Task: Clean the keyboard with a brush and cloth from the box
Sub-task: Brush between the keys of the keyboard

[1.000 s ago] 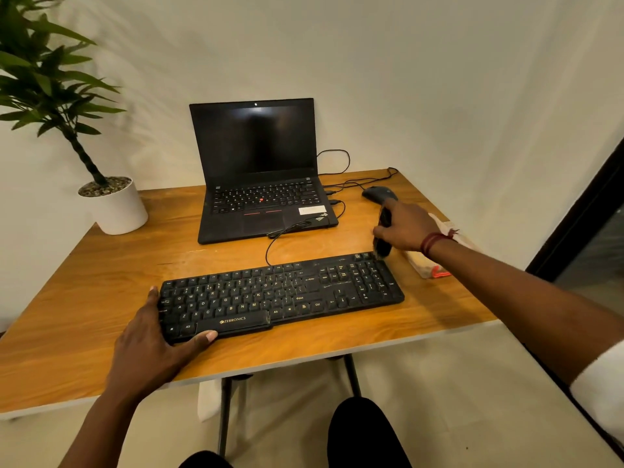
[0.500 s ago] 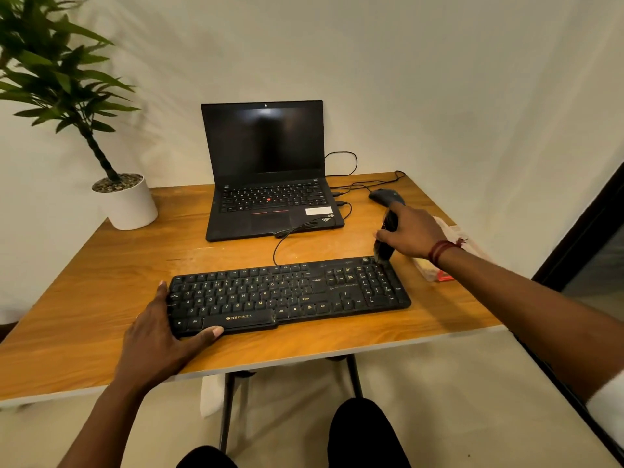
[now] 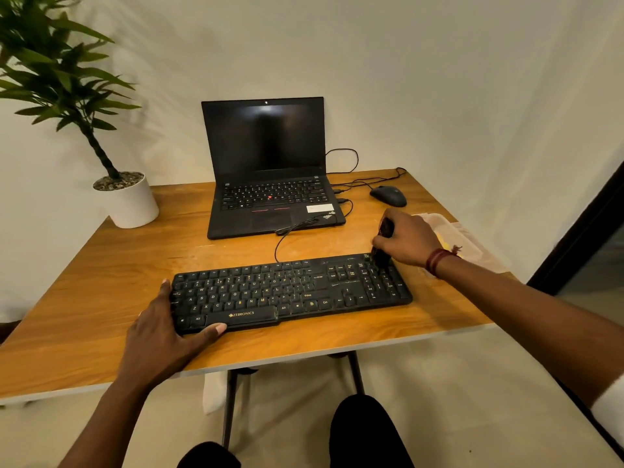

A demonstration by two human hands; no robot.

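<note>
Right hand (image 3: 407,241) has lowered the brush (image 3: 383,246) onto far-right corner keys of the keyboard (image 3: 290,292), fingers curled round its handle, bristles apparently touching; left hand (image 3: 162,329) lies flat, fingers straight, at the near-left corner on the counter (image 3: 101,282), presumably bracing it against sliding.

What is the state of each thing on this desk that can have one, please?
laptop, lid open, screen dark.
keyboard, lying flat.
brush, upright, bristles on the keyboard's far right corner.
right hand, grips the brush.
left hand, pressed flat against the keyboard's left end.
mouse, lying untouched.
box, partly hidden; lid cannot be told.
</note>
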